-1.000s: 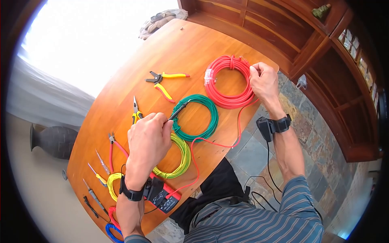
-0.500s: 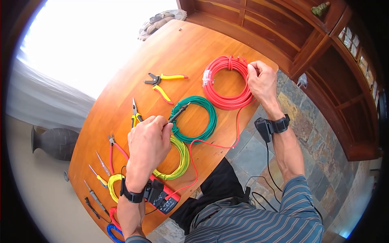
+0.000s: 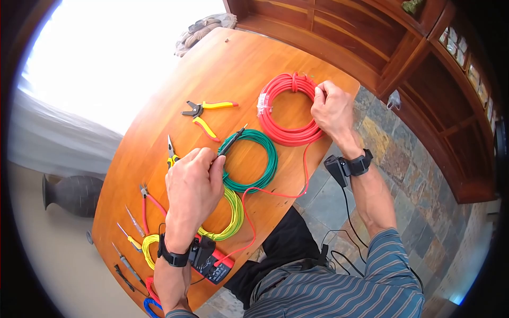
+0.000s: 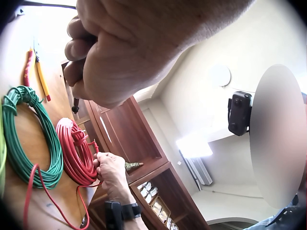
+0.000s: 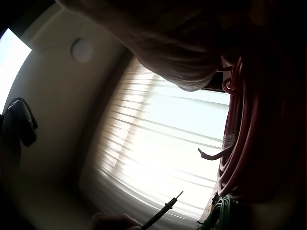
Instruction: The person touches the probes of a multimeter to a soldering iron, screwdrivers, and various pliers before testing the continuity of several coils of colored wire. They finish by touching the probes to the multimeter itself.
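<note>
My left hand (image 3: 193, 185) pinches a black test probe (image 3: 232, 142), its metal tip pointing away over the green wire coil (image 3: 273, 164). My right hand (image 3: 334, 112) is at the right edge of a large red cable coil (image 3: 281, 137), thumb and fingertips pinched together. A red probe (image 4: 96, 145) shows at those fingertips in the left wrist view. The red test lead (image 3: 275, 194) runs from the multimeter (image 3: 218, 271), below my left wrist, toward that hand. A loose cable end (image 5: 211, 155) sticks out of the red coil in the right wrist view.
Wire strippers (image 3: 197, 108), long-nose pliers (image 3: 170, 151) and red-handled cutters (image 3: 144, 204) lie left of the coils. A yellow-green coil (image 3: 237, 217) sits nearer me. Screwdrivers, a soldering iron (image 3: 127, 265) and small coils line the left edge. Wooden shelving (image 3: 328, 32) stands behind the table.
The head view has shifted a little, so the table things appear further left. The black probe's tip has moved slightly farther out over the green coil. Both hands keep their grips.
</note>
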Demonstrator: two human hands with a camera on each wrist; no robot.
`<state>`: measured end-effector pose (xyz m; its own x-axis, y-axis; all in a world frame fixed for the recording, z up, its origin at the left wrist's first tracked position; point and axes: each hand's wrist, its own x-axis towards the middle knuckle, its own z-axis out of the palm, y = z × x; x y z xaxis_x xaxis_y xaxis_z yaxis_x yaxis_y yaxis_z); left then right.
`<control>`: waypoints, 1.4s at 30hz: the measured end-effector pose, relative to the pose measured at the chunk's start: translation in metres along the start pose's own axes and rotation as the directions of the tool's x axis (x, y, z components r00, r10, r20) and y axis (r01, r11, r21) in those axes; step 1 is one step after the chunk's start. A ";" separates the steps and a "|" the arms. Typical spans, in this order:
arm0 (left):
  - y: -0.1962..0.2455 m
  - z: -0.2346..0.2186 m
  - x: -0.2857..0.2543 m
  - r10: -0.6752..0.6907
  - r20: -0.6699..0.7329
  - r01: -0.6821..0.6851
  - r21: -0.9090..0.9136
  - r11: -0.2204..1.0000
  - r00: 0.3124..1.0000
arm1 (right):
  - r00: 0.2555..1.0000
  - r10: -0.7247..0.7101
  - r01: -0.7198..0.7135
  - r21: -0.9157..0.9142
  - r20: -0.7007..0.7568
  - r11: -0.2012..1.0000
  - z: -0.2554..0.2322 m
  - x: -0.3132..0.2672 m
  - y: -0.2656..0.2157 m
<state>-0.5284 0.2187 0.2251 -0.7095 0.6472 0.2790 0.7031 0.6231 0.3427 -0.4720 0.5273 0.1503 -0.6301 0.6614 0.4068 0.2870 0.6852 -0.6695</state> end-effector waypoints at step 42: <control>0.019 0.036 0.045 0.078 0.024 -0.071 -0.210 0.975 0.997 | 0.970 -0.205 0.186 -0.146 -0.131 0.972 0.020 -0.009 0.011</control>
<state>-0.5449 0.2755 0.2117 -0.6513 0.7042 0.2827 0.7258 0.4695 0.5027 -0.4776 0.5229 0.1275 -0.5759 0.5407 0.6132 0.2669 0.8333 -0.4841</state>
